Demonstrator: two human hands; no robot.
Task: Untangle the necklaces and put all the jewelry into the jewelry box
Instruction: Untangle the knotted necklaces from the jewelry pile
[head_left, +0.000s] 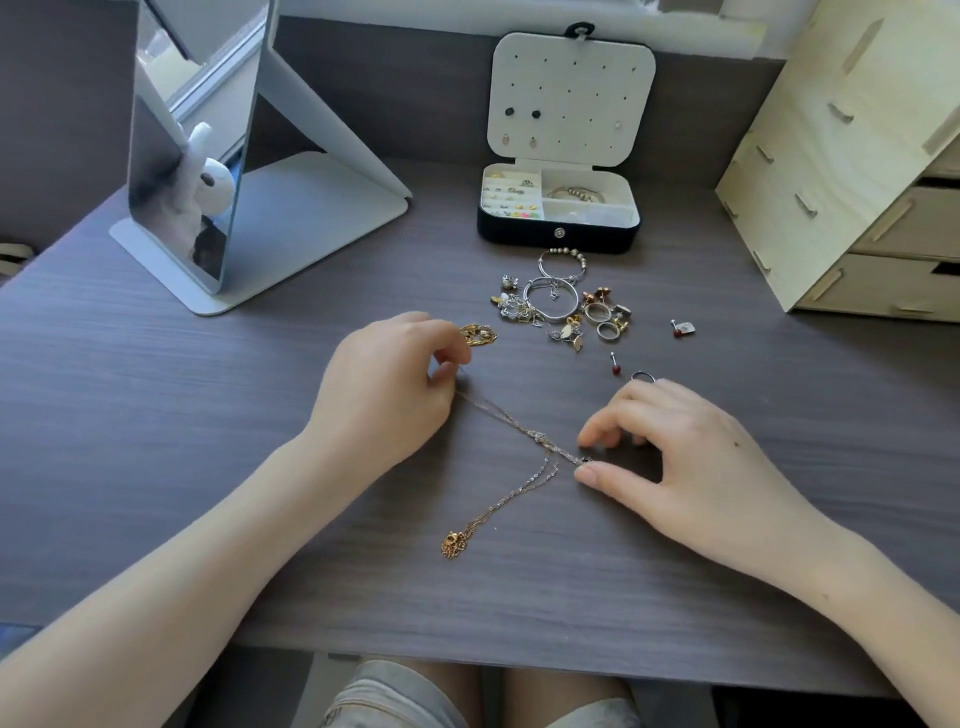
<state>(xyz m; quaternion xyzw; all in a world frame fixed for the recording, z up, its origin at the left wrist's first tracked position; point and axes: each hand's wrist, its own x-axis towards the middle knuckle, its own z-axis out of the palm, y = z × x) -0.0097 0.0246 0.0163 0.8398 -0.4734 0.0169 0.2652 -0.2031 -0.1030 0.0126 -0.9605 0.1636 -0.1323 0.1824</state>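
Note:
Thin tangled necklaces stretch across the dark desk, with a knot near the middle and a gold pendant end trailing toward me. My left hand pinches one end of the chains at the upper left. My right hand pinches the other end, by a small dark pendant, between thumb and fingertips. The black jewelry box stands open at the back, with earrings on its lid panel and a bracelet inside. A pile of rings, bangles and earrings lies in front of the box.
A gold brooch lies by my left hand. Red stud earrings and a ring lie near my right hand. A tilted mirror stands at the left, a wooden drawer unit at the right.

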